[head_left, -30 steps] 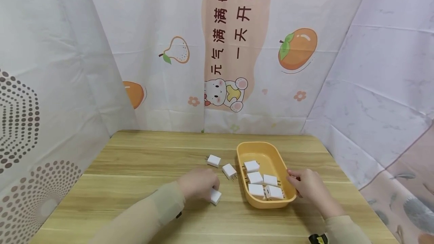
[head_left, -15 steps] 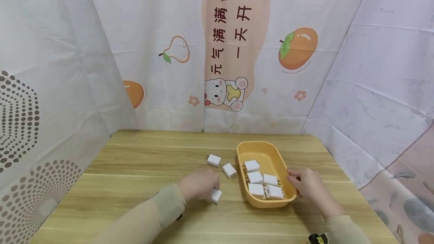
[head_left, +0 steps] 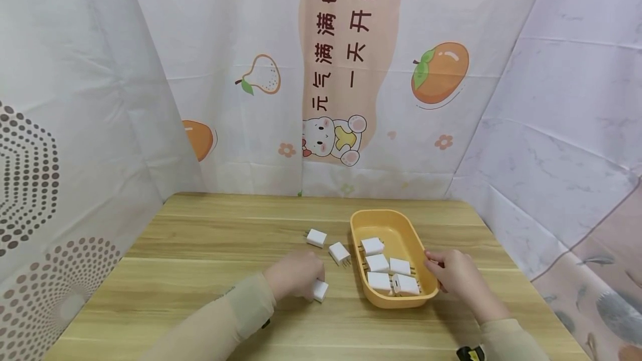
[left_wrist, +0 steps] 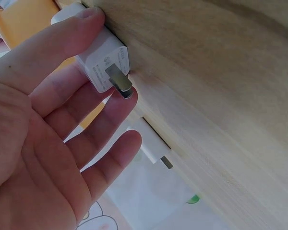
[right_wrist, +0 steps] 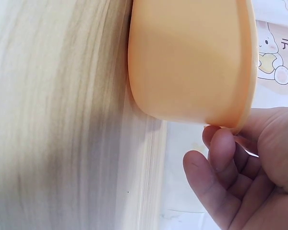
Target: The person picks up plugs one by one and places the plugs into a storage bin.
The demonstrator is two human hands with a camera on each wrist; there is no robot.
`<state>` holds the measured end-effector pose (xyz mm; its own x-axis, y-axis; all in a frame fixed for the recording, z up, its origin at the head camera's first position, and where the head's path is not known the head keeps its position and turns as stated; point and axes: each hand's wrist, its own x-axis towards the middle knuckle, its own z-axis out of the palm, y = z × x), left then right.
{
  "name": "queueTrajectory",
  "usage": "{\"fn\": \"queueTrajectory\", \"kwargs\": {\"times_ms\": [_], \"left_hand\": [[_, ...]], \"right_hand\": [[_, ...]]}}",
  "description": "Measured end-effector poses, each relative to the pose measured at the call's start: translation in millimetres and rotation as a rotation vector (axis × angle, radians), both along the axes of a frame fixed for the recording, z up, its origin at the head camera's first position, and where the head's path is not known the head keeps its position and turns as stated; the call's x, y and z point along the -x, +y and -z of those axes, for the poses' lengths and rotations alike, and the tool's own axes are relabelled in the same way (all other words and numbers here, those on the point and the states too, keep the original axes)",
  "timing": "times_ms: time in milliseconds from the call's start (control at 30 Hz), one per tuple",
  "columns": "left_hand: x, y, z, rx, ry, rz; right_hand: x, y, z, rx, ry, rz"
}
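Between thumb and fingers, my left hand (head_left: 296, 274) pinches a white charger plug (left_wrist: 103, 57) at the tabletop, left of the orange bin. Its metal prongs point back toward the palm in the left wrist view. My right hand (head_left: 453, 273) grips the right rim of the orange bin (right_wrist: 192, 62), thumb and fingers on either side of the edge. Inside the bin (head_left: 396, 301) lie several white charger plugs (head_left: 377, 263). Two more plugs rest on the table between the left hand and the bin: one (head_left: 316, 237) farther back, one (head_left: 339, 253) closer to the bin.
The wooden table (head_left: 210, 238) carries all of this. Behind it hangs a printed curtain (head_left: 251, 127), with more cloth (head_left: 551, 127) along the right and left sides.
Over the last second my left hand has shifted very slightly to the right with the charger plug. The right hand and the bin stay where they were.
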<state>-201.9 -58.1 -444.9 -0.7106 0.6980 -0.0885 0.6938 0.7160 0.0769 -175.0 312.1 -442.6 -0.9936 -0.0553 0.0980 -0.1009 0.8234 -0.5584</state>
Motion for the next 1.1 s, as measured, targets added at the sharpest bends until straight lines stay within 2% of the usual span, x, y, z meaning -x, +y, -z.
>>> {"fn": "queueTrajectory", "kwargs": {"times_ms": [333, 533, 667, 833, 1000, 1100], "left_hand": [[-1.7, -0.7, -2.1, 0.03, 0.027, 0.027], [0.5, -0.3, -2.0, 0.041, 0.054, 0.065], [2.7, -1.4, -1.9, -0.007, 0.053, 0.07], [5.2, -4.3, -5.7, -0.109, 0.033, 0.066], [9.3, -6.5, -14.2, -0.216, 0.047, 0.085], [10.6, -8.2, -21.6, -0.253, 0.042, 0.073]], "right_hand": [[-0.7, -0.2, -0.2, 0.008, -0.011, 0.003], [-0.8, -0.7, -0.8, 0.009, -0.013, 0.011], [0.0, -1.2, -1.3, 0.012, -0.023, 0.016], [0.5, -1.5, -0.8, 0.005, -0.023, 0.01], [0.2, -1.4, -0.8, 0.007, -0.012, 0.007], [0.2, -1.4, -0.5, 0.006, -0.006, 0.009]]}}
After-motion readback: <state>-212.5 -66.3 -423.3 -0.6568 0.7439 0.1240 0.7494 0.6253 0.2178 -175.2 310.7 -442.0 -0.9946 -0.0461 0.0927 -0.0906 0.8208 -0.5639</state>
